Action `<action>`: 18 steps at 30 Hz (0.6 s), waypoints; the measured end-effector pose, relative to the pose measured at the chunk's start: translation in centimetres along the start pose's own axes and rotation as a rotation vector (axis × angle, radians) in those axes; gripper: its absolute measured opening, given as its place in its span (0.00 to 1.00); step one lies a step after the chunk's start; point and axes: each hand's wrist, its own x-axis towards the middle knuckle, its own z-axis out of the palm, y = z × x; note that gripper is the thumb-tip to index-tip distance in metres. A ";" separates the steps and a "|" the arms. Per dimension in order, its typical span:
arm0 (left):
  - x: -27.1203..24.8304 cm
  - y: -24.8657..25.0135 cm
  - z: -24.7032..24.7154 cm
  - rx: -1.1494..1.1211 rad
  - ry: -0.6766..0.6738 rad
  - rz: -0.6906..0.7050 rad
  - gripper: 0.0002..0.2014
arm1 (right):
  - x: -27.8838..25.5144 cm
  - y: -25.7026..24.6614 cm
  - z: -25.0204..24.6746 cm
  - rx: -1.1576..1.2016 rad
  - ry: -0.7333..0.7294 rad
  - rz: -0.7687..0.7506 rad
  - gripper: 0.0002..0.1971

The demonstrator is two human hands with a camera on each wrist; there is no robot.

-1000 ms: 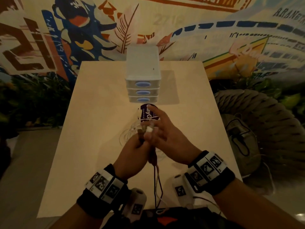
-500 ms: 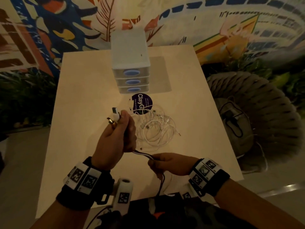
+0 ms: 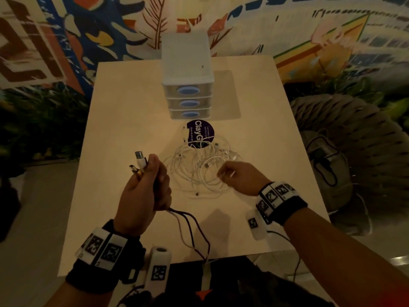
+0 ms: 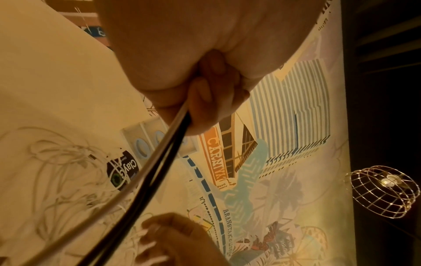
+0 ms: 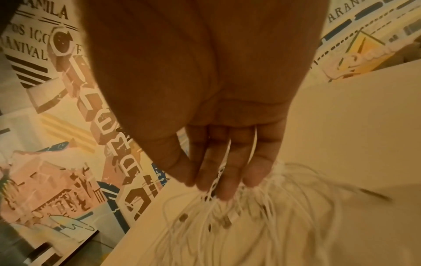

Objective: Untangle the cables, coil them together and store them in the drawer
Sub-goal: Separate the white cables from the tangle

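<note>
the surface [image 3: 115, 134] carries everything, and most of the task is judged to be left. at its far end the drawer unit [image 3: 187, 78] stands with all three drawers seen shut, so nothing is stored yet and a drawer is yet to be opened. in front of it a dark round sticker [image 3: 200, 134] is partly overlapped by the white cable tangle [image 3: 199, 171], which is spread loosely in crossed loops on the surface and is not coiled.

a smaller share is already sorted: a few separated cables [image 3: 188, 227], some dark and at least one pale, are gathered in the left hand [image 3: 143, 191], whose fingers are clenched round them. the plug ends [image 3: 139, 163] are held together, sticking out above the fist, while the loose lengths are let hang toward the near edge of the surface.

the right hand [image 3: 240, 177] is placed at the right side of the tangle; in the right wrist view, white strands are seen threaded between its nearly straight fingers [image 5: 227, 172]. the step in hand is judged to be the freeing of another white cable. untangling, coiling and storing are all left.
</note>
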 end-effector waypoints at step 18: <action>0.4 -0.9 -3.6 0.009 0.060 -0.025 0.30 | 7.9 1.1 0.8 -0.696 -0.021 0.037 0.17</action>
